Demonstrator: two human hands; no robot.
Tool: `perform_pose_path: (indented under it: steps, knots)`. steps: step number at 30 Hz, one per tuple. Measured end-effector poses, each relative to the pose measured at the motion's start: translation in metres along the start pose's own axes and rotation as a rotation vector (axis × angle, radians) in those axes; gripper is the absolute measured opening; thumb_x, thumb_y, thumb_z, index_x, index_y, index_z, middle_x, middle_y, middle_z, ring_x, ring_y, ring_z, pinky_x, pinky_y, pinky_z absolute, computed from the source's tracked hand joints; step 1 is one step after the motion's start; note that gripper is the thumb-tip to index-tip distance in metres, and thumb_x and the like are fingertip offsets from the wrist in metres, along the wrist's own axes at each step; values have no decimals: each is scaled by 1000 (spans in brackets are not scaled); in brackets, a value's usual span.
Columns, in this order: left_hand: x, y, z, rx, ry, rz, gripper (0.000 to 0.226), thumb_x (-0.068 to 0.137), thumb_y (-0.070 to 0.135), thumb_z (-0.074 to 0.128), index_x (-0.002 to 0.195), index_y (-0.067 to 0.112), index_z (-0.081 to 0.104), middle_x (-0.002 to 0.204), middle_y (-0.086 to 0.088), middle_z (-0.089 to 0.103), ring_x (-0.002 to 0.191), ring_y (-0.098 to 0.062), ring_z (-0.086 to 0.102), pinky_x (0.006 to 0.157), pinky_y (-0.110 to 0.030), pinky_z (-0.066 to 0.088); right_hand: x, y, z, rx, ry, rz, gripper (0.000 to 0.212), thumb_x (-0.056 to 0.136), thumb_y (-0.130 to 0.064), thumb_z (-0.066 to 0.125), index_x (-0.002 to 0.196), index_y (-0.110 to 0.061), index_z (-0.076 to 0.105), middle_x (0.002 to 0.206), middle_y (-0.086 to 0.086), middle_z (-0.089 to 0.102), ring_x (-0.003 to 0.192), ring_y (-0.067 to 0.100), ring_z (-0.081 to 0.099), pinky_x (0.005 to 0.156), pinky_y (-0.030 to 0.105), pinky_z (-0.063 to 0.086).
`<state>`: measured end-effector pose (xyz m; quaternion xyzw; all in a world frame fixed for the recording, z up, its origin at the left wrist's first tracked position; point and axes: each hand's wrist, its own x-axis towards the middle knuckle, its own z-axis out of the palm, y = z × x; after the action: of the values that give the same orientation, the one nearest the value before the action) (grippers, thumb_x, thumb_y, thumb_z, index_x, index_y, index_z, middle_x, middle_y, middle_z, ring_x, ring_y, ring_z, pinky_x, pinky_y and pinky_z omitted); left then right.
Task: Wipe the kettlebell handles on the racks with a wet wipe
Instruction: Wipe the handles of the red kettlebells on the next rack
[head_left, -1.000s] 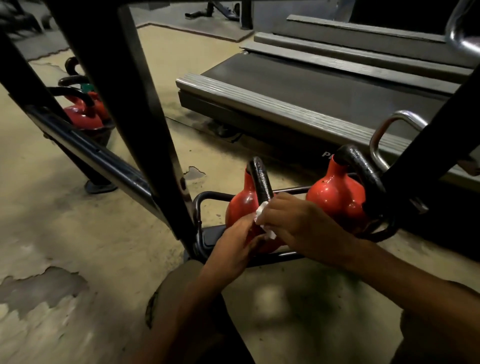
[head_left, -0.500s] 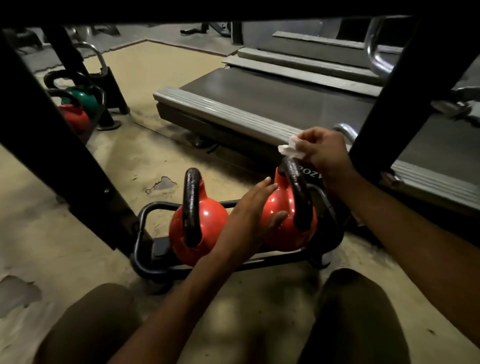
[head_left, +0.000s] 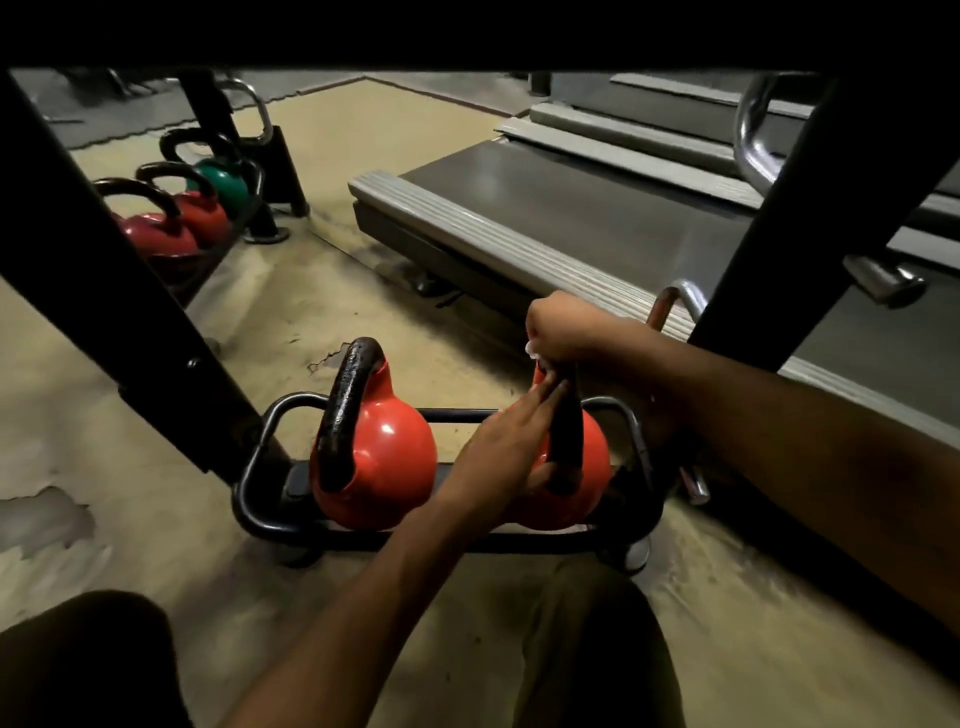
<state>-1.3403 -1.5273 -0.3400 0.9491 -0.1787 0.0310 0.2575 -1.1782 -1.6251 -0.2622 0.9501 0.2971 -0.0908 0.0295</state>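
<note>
1 wipe (head_left: 531, 349) (white) inside right grip (head_left: 571, 332) atop handle (head_left: 564, 441)

worn on the head, low down, facing forward and down beneath a dark frame bar (head_left: 467, 31) across the top edge. near the floor rack (head_left: 249, 499) at dead centre, with left knee (head_left: 78, 660) at 7 o'clock and right knee (head_left: 597, 649) at 5 o'clock. wide enough to take in a treadmill deck (head_left: 571, 208) at 1 o'clock and a second rack (head_left: 218, 249) at 10 o'clock.

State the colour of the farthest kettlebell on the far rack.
The farthest kettlebell is green; the head view shows it.
</note>
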Motion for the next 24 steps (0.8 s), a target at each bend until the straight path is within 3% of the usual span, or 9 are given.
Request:
perform_pose_path:
  steps: [3, 5, 9, 12, 15, 17, 19, 22, 24]
  knots:
    - [2, 1, 3, 57, -11, -51, 96, 87, 14, 73, 164, 16, 15, 172, -6, 14, 142, -33, 42, 115, -47, 37, 3, -16, 1, -173, -51, -100, 6, 89, -8, 65, 85, -7, 68, 77, 7, 58, 77, 30, 63, 61, 35, 51]
    - [3, 0, 5, 108, -28, -76, 91, 86, 12, 71, 163, 15, 22, 170, -8, 19, 139, -36, 44, 114, -45, 35, 4, -26, 6, -310, -88, -194, 11, 91, -2, 57, 89, -6, 67, 82, 4, 58, 75, 26, 62, 58, 33, 47]
    - [2, 1, 0, 110, -28, -61, 92, 89, 15, 69, 165, 17, 16, 173, -2, 9, 151, -25, 27, 118, -43, 27, 10, -19, -4, -369, -82, -203, 27, 88, -8, 66, 65, -14, 53, 71, 0, 56, 62, 17, 53, 51, 30, 44]
    - [-2, 5, -3, 60, -24, -49, 92, 96, 29, 67, 165, 22, 7, 173, 5, 0, 158, -14, 10, 122, -40, 19, 9, -5, -8, -231, -4, -63, 25, 91, -23, 69, 71, -13, 57, 67, 0, 51, 67, 23, 55, 58, 32, 47]
    - [-5, 5, -3, 18, -31, -53, 92, 97, 46, 63, 165, 26, 5, 173, 7, 1, 158, -9, 1, 125, -37, 11, 10, 19, -5, 87, 8, 161, 29, 92, -31, 65, 87, -3, 69, 69, 6, 58, 70, 28, 59, 62, 32, 50]
    - [-6, 5, -1, -21, -18, -52, 92, 96, 48, 63, 165, 28, 6, 173, 9, 2, 158, -8, 1, 125, -36, 9, 5, 37, 5, 376, -11, 321, 30, 94, -28, 61, 83, -1, 67, 74, 11, 65, 60, 24, 60, 50, 25, 45]
    - [-6, 3, 1, -56, -15, -45, 93, 96, 49, 64, 165, 28, 6, 173, 9, 2, 158, -7, 1, 125, -38, 9, -8, 45, 24, 806, 38, 488, 26, 96, -20, 58, 76, -3, 63, 68, 10, 63, 51, 19, 57, 39, 19, 40]
    - [-3, -2, 3, -48, -7, -29, 93, 95, 53, 61, 165, 28, 6, 173, 9, 2, 158, -6, 0, 128, -44, 12, -26, 43, 63, 1554, 139, 619, 24, 97, -10, 56, 73, -8, 59, 59, 8, 49, 37, 13, 45, 37, 20, 37]
    - [-2, -5, 6, -34, -3, -24, 92, 94, 58, 54, 165, 27, 5, 173, 9, 1, 158, -6, -1, 128, -49, 13, -32, 34, 83, 1880, 23, 607, 31, 101, -13, 47, 74, -12, 64, 62, 5, 57, 44, 13, 49, 42, 23, 42]
